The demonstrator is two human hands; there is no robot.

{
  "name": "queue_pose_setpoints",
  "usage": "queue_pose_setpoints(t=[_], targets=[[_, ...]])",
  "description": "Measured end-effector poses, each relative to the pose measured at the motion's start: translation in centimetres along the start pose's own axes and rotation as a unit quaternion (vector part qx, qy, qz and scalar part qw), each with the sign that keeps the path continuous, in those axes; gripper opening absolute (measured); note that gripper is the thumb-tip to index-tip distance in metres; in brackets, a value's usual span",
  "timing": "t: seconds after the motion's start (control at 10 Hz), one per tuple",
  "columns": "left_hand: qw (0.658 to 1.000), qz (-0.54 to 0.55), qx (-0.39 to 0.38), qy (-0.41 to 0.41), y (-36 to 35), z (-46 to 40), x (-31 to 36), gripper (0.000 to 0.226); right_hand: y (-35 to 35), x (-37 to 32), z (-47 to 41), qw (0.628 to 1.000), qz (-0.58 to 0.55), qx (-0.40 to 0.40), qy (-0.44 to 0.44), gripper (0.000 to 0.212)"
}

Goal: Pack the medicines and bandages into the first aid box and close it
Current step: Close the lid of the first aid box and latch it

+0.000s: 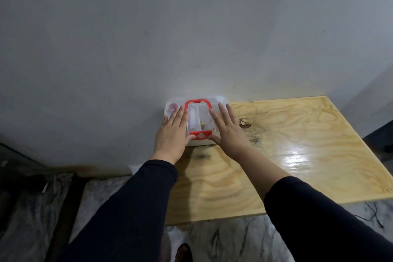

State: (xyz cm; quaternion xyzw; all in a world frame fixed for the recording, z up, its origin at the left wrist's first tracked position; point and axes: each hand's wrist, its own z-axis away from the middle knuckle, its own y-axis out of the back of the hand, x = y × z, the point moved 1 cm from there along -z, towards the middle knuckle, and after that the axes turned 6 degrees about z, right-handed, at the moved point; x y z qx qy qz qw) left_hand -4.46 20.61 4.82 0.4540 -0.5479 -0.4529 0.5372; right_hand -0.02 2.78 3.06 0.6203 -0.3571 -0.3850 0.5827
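First aid box, clear plastic, red handle, lid down on plywood tabletop. Left hand and right hand flat, fingers spread. I'd press evenly, thumbs snapping red latch.

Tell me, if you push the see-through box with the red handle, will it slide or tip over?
The first aid box would probably slide, not tip: it sits low and flat on the glossy wooden table. It likely feels stiff, being hard clear plastic. The wall behind would stop it going back.

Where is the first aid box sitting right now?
The first aid box sits at the wooden table's far left corner against the wall, under the left hand and right hand.
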Motion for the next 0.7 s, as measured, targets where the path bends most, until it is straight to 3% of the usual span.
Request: queue_pose_setpoints(t=[0.4,0.6,0.7], targets=[[1.000,-0.022,0.010,0.006,0.0,-4.8,-0.9,0.081,-0.1,0.8,-5.0,0.999,0.019,0.017,-0.024,0.078],[1.000,-0.011,-0.005,0.009,0.3,-5.0,-0.8,0.082,1.0,0.8,-4.9,1.000,0.009,-0.016,-0.017,0.081],[0.999,0.029,-0.033,0.011,1.9,-5.0,-0.7,0.082,3.2,0.9,-5.1,0.997,-0.027,-0.073,-0.002,0.086]])
